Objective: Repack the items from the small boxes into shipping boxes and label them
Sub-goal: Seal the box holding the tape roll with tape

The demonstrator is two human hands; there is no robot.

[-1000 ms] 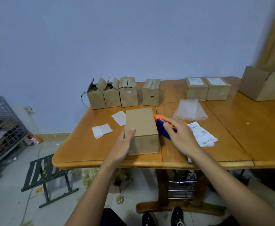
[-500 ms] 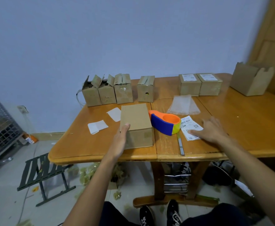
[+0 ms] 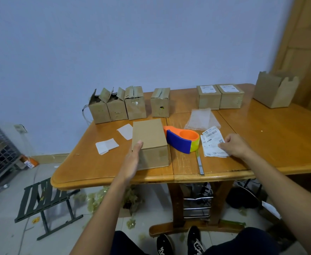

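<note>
The left hand (image 3: 132, 162) lies flat, fingers straight, against the left side of the closed shipping box (image 3: 150, 137) on the table (image 3: 99, 168) — the tape dispenser (image 3: 182, 140) just right of it. The right hand (image 3: 233, 146) curls over the shipping labels (image 3: 210, 142) — grip unclear.

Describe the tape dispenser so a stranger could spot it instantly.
Start at the wooden table. Near its front edge, between the closed cardboard box and the printed labels, lies the tape dispenser. It alone is brightly coloured: orange, blue and yellow.
</note>
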